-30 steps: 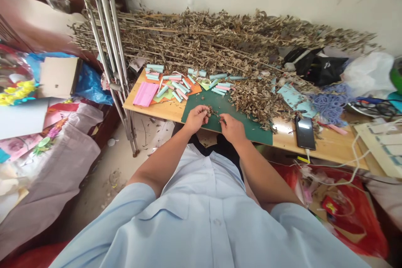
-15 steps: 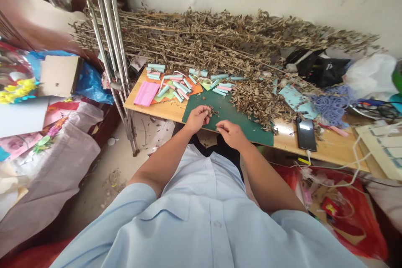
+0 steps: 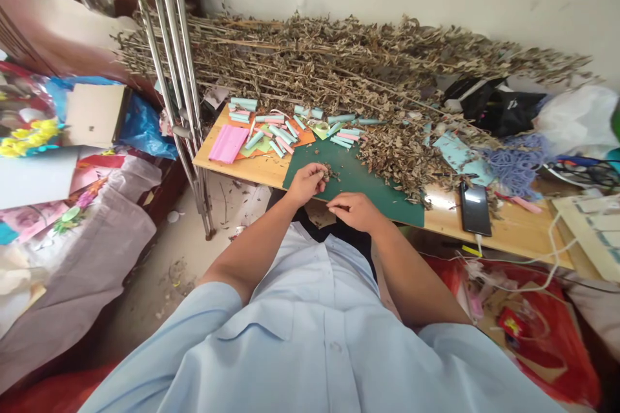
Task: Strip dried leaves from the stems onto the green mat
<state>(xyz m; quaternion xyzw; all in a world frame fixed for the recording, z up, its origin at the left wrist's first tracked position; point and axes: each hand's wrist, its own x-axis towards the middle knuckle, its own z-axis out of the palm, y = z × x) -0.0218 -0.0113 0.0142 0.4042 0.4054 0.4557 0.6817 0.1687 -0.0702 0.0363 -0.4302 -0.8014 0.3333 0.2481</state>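
My left hand rests at the near edge of a dark green cutting mat, its fingers pinched on a small clump of dried leaves. My right hand is just in front of the table edge, fingers pinched together on something too small to make out. A heap of loose dried leaves lies on the mat's right side. Behind it a long pile of dried leafy stalks runs along the wall. Several small rolled paper tubes in blue and pink lie at the table's back left.
A black phone lies on the wooden table to the right, cable attached. Metal crutches lean at the table's left corner. Pink paper, blue cord, bags and clutter crowd both sides.
My right hand has drawn back from the mat toward my body and to the left, staying pinched. My left hand has held its place with the leaf clump.
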